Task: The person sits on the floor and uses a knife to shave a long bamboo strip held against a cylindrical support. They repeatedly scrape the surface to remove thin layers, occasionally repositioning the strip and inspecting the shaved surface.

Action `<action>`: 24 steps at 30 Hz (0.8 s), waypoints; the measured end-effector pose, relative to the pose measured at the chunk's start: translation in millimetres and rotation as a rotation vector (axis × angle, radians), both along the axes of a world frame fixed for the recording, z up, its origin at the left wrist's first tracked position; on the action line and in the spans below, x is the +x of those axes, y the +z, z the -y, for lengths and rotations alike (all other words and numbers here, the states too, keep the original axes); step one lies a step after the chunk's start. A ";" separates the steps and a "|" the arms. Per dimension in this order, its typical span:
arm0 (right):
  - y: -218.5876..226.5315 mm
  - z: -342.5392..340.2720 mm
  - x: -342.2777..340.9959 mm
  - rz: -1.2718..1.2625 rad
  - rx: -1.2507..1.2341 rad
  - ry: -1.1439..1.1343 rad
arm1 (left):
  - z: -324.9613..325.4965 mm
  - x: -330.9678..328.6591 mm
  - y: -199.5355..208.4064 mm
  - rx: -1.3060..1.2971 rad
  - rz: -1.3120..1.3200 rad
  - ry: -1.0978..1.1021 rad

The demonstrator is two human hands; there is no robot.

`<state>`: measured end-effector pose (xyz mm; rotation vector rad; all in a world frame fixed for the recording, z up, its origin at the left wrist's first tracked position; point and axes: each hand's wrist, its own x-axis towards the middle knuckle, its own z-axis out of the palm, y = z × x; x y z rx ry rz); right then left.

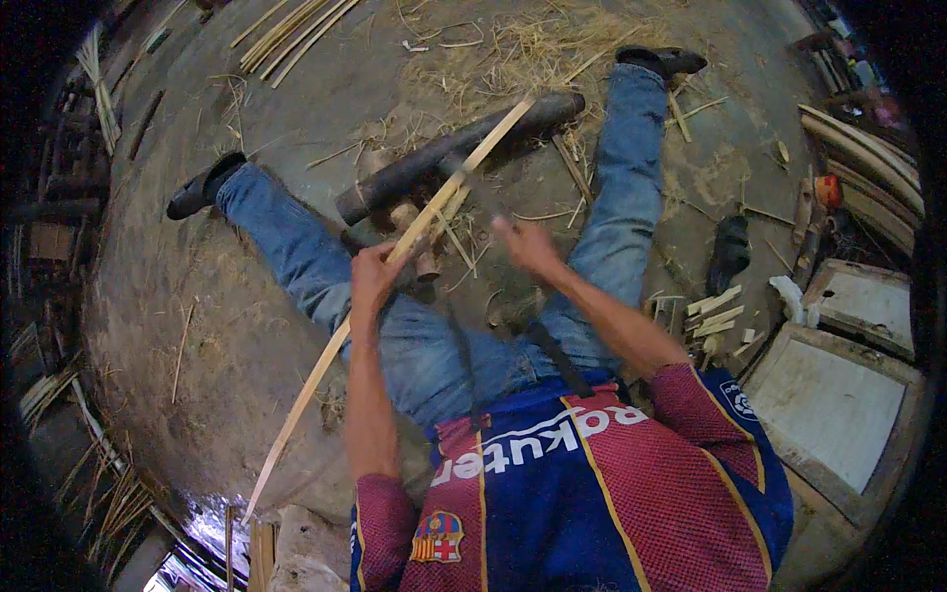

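Note:
A long pale bamboo strip [314, 380] slants from the lower left, past my left knee, up to a dark round log [464, 153] lying on the floor between my legs. My left hand [377, 281] is closed around the strip near its middle. The strip's upper part crosses over the log. My right hand [530, 247] is closed on a dark knife-like tool [482, 197], smeared by motion, which points toward the strip just below the log. Its exact shape is too blurred to tell. Short wooden pieces [404, 215] sit under and beside the log.
Shavings [533, 54] litter the floor beyond the log. More strips lie at the far left [296, 35]. Cut pieces [715, 316] are piled by my right thigh, near white-panelled wooden frames [834, 409]. Curved slats [868, 168] and a red container [828, 190] are at the right.

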<state>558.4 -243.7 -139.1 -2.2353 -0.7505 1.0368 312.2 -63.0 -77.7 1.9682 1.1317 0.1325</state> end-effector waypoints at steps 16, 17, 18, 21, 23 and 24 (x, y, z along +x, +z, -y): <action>18.4 -43.7 -5.0 -0.397 0.198 -0.287 | 10.6 -1.6 -15.1 0.238 0.199 0.007; 13.5 -54.3 3.1 -0.394 0.208 -0.307 | 13.3 3.8 -9.0 0.257 0.202 -0.020; 14.4 -64.1 5.9 -0.395 0.214 -0.322 | 16.3 5.7 -0.8 0.274 0.201 -0.040; 31.0 -89.5 4.9 -0.539 0.363 -0.331 | 25.8 -7.9 14.9 0.492 0.093 -0.074; 38.7 -96.1 8.7 -0.590 0.380 -0.393 | 37.2 -24.5 20.0 0.618 0.001 -0.037; 41.7 -100.9 10.2 -0.618 0.390 -0.421 | 45.7 -37.4 22.1 0.646 -0.043 0.014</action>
